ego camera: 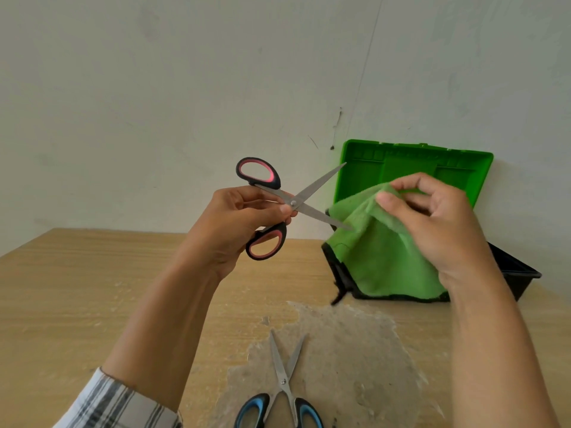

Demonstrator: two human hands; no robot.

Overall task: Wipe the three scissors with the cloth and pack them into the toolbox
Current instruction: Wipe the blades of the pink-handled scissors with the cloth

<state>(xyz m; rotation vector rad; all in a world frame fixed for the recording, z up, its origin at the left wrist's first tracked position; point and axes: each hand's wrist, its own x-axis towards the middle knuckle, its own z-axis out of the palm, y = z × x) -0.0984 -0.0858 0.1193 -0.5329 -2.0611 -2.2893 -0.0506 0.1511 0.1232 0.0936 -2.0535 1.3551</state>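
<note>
The left hand point(244, 216) is gripping the pink scissors point(278, 205) at the pivot, thumb and fingers pinching the blades' crossing, holding them up in the air with the blades spread wide. One blade is pointing up toward the toolbox lid; the other is pointing right, its tip reaching the cloth point(380, 251). The right hand point(438, 223) is clutching the green cloth by its upper fold, thumb pressing the fabric, and the rest of the cloth is hanging down below the hand, its dark hem trailing near the table.

Nearest the camera, the blue scissors point(282, 387) are lying on the table point(77, 288), blades open and pointing away, on a scuffed pale patch of the wood. A plaid sleeve point(114, 403) is showing at the lower left.

Behind the hands, the toolbox point(513, 273) is sitting open at the table's back right, its black base partly hidden by the cloth and its green lid point(417, 165) standing up against the wall point(185, 88). Only two scissors are showing.
</note>
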